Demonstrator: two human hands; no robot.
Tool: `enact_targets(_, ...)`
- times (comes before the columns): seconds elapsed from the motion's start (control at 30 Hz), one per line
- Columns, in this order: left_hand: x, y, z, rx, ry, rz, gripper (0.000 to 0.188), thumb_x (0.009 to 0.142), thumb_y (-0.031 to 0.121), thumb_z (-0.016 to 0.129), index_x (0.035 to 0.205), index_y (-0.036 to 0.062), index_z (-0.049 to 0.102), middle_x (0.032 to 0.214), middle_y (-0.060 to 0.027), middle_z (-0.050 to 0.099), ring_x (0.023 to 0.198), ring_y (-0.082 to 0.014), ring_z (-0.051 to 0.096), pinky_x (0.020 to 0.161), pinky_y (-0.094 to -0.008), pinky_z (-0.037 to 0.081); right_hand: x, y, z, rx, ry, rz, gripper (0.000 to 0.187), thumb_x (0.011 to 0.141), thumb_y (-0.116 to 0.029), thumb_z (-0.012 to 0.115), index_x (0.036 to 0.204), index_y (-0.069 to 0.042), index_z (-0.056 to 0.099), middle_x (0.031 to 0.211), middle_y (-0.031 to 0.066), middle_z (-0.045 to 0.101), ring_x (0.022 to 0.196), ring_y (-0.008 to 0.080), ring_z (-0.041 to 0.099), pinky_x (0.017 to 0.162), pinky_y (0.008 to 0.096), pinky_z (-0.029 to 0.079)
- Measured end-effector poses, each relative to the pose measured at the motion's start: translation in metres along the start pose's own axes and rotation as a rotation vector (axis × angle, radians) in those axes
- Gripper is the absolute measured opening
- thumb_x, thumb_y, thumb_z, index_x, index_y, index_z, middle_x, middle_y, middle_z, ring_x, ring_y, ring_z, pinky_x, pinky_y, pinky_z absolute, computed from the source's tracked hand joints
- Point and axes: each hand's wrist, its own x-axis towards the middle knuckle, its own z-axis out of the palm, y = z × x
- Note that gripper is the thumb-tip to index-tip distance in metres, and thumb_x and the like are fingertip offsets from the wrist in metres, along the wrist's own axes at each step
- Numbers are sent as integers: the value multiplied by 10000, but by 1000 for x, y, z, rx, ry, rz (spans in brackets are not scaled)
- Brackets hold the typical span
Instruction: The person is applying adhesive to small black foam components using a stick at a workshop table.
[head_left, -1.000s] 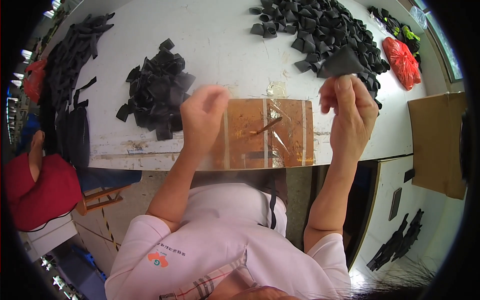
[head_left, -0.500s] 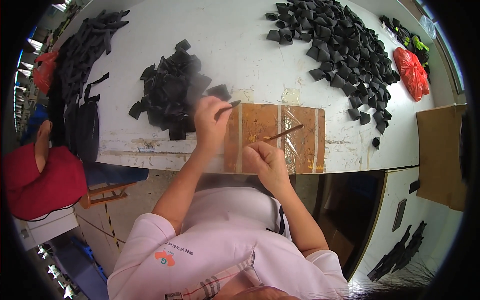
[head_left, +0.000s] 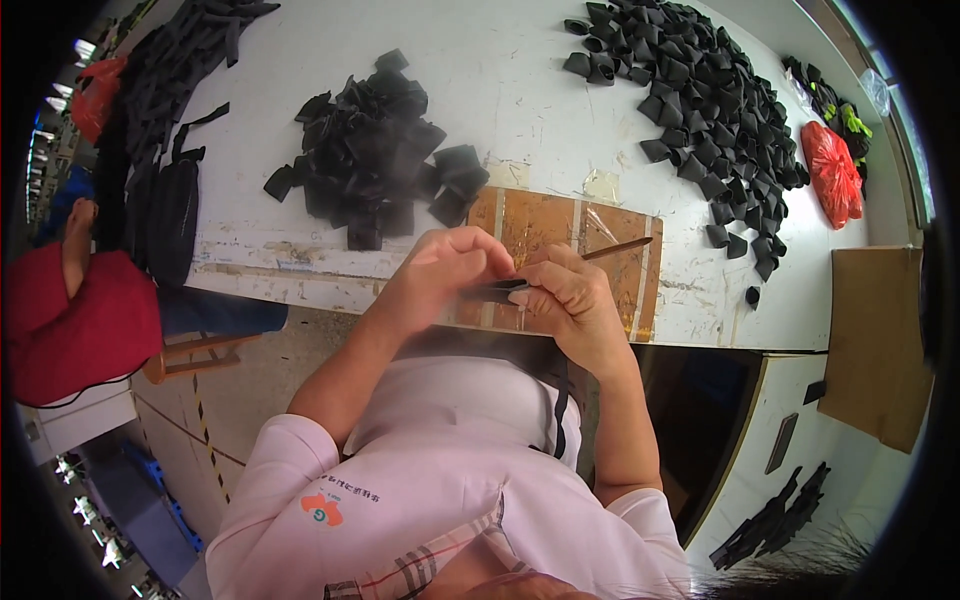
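Note:
My left hand (head_left: pixel 445 275) and my right hand (head_left: pixel 575 300) meet above the near part of a brown board (head_left: pixel 625 290). Between them is a small black fabric piece (head_left: pixel 505 289), folded or looped, pinched by the fingers of both hands. A thin brown stick (head_left: pixel 618 248) with a tapered tip juts out to the right from behind my right hand, which also keeps hold of it; its other end is hidden. Just beyond my left hand, a pile of flat black fabric pieces (head_left: pixel 360 150) lies on the white table (head_left: pixel 510 80).
At the far right spreads a big heap of black folded loops (head_left: pixel 710 120), with a red plastic bag (head_left: pixel 832 175) beside it. Long black strips (head_left: pixel 180 70) lie at the far left. A person in red (head_left: pixel 90 320) sits to the left. A cardboard box (head_left: pixel 875 340) stands at right.
My left hand has come from the pile's edge toward my right hand, bringing a black piece. Both hands now grip it. The stick has shifted right and up with my right hand.

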Motion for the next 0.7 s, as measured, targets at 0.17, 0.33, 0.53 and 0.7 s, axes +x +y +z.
enact_targets(0.17,7,15,6,598,-142,-88,75,734,55,608,777,-4,588,708,-6,575,679,-53,516,616,-197,424,4,-10,-14,-129,-139,-67,127,691,-87,637,780,-15,583,705,91,504,718,272,492,617,369,416)
enact_targets(0.33,2,25,16,987,-240,-80,71,707,33,603,756,-17,598,668,-36,598,625,-60,525,583,-207,432,4,-10,-15,-242,-215,-93,118,685,-100,636,746,-20,574,718,87,521,750,265,508,642,369,429)
enact_targets(0.53,-4,24,15,1127,-230,37,105,698,34,594,787,-22,598,655,-92,603,588,-93,541,563,-227,432,4,-11,-12,-314,-266,-80,91,695,-93,625,719,-27,568,715,80,522,756,262,509,656,369,432)
enact_targets(0.7,-2,17,13,1332,-156,200,67,728,17,586,781,-23,590,698,-71,601,622,-77,549,567,-218,431,-1,-13,1,-397,-9,-41,145,688,-110,646,765,-24,558,776,88,534,701,261,531,603,354,443)
